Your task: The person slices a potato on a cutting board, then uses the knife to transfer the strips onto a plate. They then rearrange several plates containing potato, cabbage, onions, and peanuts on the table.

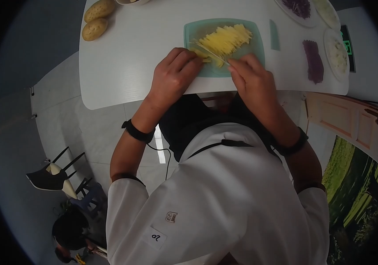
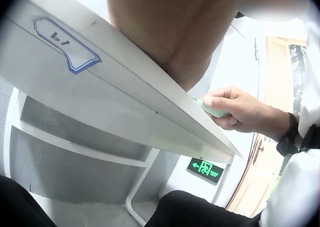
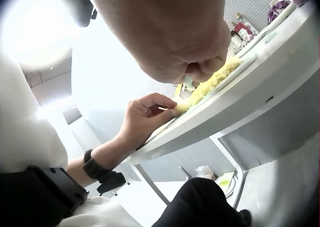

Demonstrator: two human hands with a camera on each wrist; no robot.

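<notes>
On a teal cutting board (image 1: pixel 258 59) in the head view lies a heap of yellow potato strips (image 1: pixel 231 37). My right hand (image 1: pixel 254 81) grips a kitchen knife (image 1: pixel 211 51), its blade slanting across the board in front of the heap. The pale green knife handle (image 2: pixel 215 109) shows in the left wrist view. At the board's left side my left hand (image 1: pixel 175 73) pinches a cut piece of potato (image 1: pixel 201 54), close to the blade. In the right wrist view its fingertips are at the yellow potato (image 3: pixel 183 108); the right fingers partly hide the knife there.
Two whole potatoes (image 1: pixel 95 29) lie at the white table's (image 1: pixel 122 70) far left, near a bowl (image 1: pixel 132 1). On the right are a teal strip (image 1: pixel 274 35), a purple piece (image 1: pixel 313 62), a plate of purple shreds (image 1: pixel 313 20) and a plate of whitish pieces (image 1: pixel 339 57).
</notes>
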